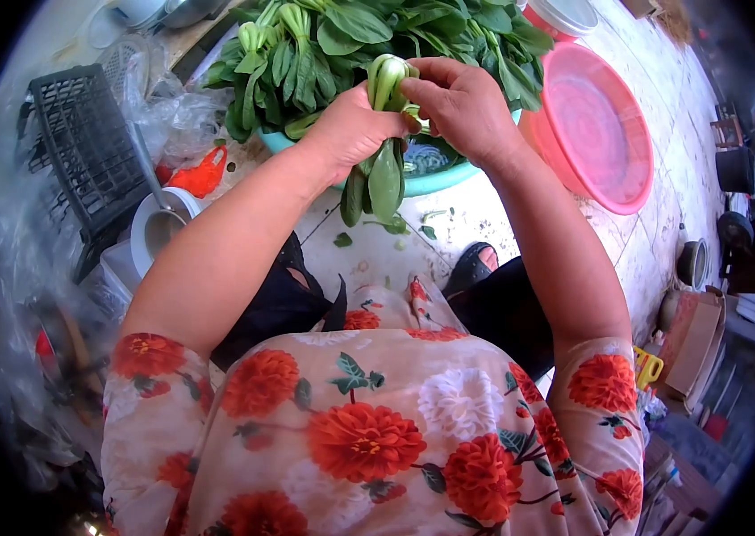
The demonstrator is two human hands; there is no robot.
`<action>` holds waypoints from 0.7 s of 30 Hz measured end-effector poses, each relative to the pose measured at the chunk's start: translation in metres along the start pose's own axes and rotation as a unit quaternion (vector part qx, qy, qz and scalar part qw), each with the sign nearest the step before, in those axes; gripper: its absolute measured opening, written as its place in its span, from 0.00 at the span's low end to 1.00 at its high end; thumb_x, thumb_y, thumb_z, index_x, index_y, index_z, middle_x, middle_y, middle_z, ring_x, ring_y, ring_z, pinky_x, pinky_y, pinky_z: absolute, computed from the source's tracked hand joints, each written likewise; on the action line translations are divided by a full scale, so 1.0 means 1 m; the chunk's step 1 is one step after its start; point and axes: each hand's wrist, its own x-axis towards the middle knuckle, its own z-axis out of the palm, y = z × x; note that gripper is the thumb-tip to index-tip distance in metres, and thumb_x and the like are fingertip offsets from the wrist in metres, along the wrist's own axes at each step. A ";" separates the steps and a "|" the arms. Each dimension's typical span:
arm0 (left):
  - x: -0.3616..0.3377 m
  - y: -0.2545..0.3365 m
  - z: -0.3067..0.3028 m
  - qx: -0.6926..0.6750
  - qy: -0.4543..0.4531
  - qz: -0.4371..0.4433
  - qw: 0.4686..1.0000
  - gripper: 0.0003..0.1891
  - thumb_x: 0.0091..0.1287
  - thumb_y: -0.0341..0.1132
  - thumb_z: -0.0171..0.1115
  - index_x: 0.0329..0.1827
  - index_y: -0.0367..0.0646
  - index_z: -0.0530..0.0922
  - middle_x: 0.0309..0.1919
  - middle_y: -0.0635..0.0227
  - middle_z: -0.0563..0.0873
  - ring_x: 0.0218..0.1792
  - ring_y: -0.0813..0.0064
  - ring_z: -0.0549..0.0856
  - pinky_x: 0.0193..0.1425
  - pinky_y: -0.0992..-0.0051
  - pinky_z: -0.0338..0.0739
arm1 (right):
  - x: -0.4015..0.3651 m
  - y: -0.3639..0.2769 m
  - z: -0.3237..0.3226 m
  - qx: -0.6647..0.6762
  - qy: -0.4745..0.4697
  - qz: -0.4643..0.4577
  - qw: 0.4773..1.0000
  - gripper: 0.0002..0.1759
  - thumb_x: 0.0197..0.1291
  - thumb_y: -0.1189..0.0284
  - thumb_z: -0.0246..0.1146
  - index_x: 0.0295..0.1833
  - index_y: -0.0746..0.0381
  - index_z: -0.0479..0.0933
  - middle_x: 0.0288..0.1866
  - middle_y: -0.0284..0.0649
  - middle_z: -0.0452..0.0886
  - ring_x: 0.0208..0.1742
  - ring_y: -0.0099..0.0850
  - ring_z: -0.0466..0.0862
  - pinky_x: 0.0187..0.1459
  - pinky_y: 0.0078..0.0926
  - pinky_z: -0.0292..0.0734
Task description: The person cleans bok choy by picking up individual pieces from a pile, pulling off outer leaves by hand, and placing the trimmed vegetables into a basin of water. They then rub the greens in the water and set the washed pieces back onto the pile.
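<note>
Bok choy (385, 170) between both hands (348, 128) (467, 109), leaves below, pale base up.

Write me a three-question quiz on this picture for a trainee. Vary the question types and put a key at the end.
1. Multiple choice: What does the person's left hand hold?
A) A knife
B) A leafy green
C) A sponge

2. True or false: The pink basin is on the person's right-hand side of the teal basin.

3. Short answer: At which end of the held plant is the right hand?

Key:
1. B
2. True
3. The pale stem end
</note>
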 end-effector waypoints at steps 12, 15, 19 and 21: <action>-0.004 0.008 -0.005 0.026 -0.085 -0.010 0.996 0.25 0.63 0.32 0.60 0.63 0.37 0.68 0.48 0.63 0.81 0.49 0.72 0.82 0.56 0.71 0.76 | 0.008 0.017 -0.012 0.083 -0.039 -0.029 0.995 0.22 0.57 0.64 0.63 0.53 0.68 0.78 0.36 0.39 0.84 0.34 0.23 0.81 0.39 0.21 0.77; -0.001 0.011 -0.019 -0.071 -0.135 -0.056 0.987 0.23 0.66 0.36 0.59 0.63 0.38 0.68 0.49 0.62 0.81 0.49 0.70 0.83 0.57 0.70 0.77 | 0.010 0.021 -0.023 0.170 -0.089 -0.049 0.980 0.21 0.58 0.68 0.61 0.55 0.67 0.78 0.38 0.35 0.83 0.34 0.21 0.79 0.39 0.19 0.76; -0.007 0.014 -0.014 -0.098 -0.159 -0.083 0.979 0.21 0.69 0.38 0.57 0.62 0.39 0.69 0.50 0.60 0.82 0.49 0.70 0.83 0.57 0.68 0.78 | 0.010 0.019 -0.021 0.293 -0.135 -0.042 0.946 0.21 0.59 0.72 0.58 0.58 0.68 0.76 0.41 0.35 0.83 0.36 0.20 0.80 0.39 0.18 0.76; -0.005 0.014 -0.014 -0.116 -0.170 -0.092 0.974 0.21 0.69 0.37 0.58 0.62 0.40 0.70 0.49 0.61 0.82 0.47 0.70 0.84 0.54 0.68 0.80 | 0.013 0.022 -0.019 0.297 -0.143 -0.037 0.943 0.21 0.65 0.73 0.56 0.62 0.69 0.72 0.47 0.38 0.82 0.39 0.21 0.82 0.43 0.16 0.78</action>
